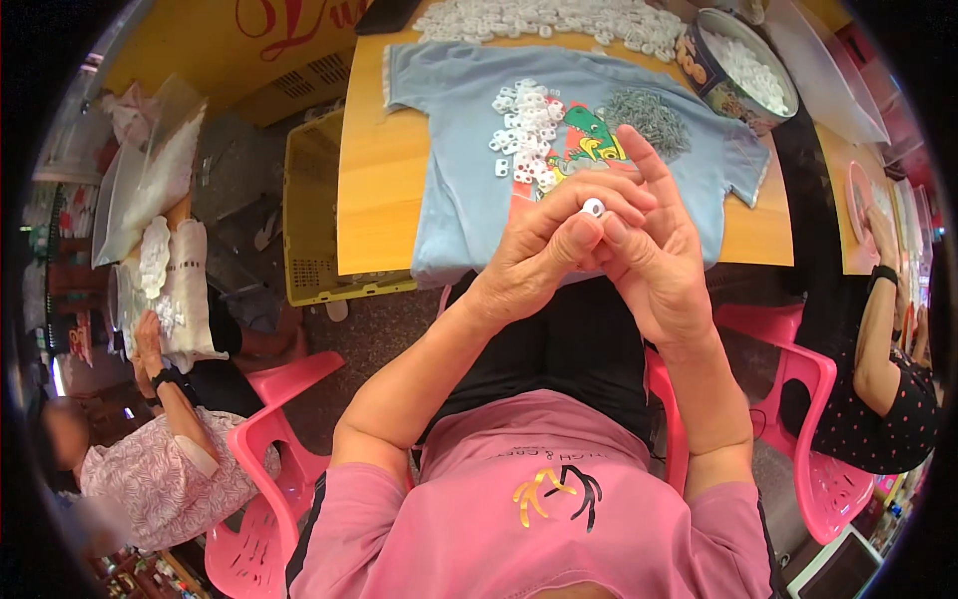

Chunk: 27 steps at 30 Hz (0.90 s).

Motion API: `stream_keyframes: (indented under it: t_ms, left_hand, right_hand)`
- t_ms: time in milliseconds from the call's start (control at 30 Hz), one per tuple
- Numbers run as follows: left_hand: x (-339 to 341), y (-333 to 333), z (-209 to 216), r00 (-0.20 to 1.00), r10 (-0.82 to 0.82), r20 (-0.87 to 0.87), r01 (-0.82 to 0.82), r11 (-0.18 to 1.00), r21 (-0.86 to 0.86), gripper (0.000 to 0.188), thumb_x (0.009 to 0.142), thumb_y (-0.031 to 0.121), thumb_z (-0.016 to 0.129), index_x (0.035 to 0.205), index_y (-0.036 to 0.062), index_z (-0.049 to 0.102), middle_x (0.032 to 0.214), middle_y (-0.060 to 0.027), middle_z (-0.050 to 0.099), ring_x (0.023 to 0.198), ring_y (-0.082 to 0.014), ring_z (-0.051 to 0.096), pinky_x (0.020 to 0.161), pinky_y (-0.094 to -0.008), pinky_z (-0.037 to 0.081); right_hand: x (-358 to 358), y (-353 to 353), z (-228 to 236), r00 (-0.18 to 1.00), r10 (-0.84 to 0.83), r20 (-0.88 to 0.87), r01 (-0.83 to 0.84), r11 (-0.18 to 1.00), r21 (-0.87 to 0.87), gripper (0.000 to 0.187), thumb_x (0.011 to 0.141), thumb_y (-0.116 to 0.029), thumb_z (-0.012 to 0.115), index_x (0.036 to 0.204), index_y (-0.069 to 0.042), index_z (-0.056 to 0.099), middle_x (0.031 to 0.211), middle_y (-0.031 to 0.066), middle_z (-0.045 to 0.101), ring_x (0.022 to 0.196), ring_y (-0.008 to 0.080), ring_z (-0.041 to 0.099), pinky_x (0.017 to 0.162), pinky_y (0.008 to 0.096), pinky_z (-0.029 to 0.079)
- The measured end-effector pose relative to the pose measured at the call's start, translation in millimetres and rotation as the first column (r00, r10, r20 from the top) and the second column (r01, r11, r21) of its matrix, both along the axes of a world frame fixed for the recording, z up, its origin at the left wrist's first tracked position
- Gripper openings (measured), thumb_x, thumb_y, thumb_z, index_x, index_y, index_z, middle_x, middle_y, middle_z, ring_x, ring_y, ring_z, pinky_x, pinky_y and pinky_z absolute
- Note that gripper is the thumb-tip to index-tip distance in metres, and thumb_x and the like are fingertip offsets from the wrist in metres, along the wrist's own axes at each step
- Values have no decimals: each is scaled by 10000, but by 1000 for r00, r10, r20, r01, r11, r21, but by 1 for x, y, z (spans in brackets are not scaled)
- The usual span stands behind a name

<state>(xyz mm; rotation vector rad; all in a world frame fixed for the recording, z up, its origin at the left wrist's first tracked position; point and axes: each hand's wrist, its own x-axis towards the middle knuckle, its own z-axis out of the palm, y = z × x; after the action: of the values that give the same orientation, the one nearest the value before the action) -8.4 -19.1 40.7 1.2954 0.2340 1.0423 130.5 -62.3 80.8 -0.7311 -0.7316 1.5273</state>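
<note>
- Head view: the bare left hand (544, 238) is holding a nearly closed pinch on a small, round, white plastic-looking piece (594, 208) with a dark spot, which is sitting just above both thumb tips
- The bare right hand (661, 270) is meeting it, thumb bending in, index finger pointing away; I cannot tell whether it is also gripping the piece
- Beyond the left hand, a heap of small white plastic-looking pieces (524, 130) is lying on a light blue cloth T-shirt (457, 205)
- Beyond the right hand, a mound of thin grey metallic-looking bits (649, 120) is lying there too
- Fingertip handling of one piece is apparently going on; the next move is probably calling for steady thumbs
</note>
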Motion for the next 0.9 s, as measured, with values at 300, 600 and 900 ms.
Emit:
stream_keyframes:
  t_ms: [300,600,900]
  left_hand:
    - [-5,1,-6,975,84,205,-75,996,-48,249,964,236,581,1031,16,677,1069,-105,641,1251,-301,470,1058,-432,351]
    - [-76,25,14,924,381,-23,-378,921,92,282,973,186,546,1164,-12,610,1030,-107,640,936,-188,607,867,-332,487]
    - [-273,105,-53,309,769,-559,-844,493,213,563,903,177,687,1372,-19,444,1184,-87,589,1108,-183,562,993,-295,421]
  right_hand:
    - [-20,5,-2,997,36,-72,-32,998,58,789,886,-71,677,1510,-97,195,1189,88,560,1077,166,592,897,305,501]
    - [-13,10,-10,951,198,239,-214,976,43,639,937,-144,634,1474,-56,300,1101,68,603,928,122,591,822,273,489]
    - [90,40,-40,516,-298,803,154,955,255,203,928,-109,633,1093,7,660,907,-3,662,777,54,565,710,215,474]
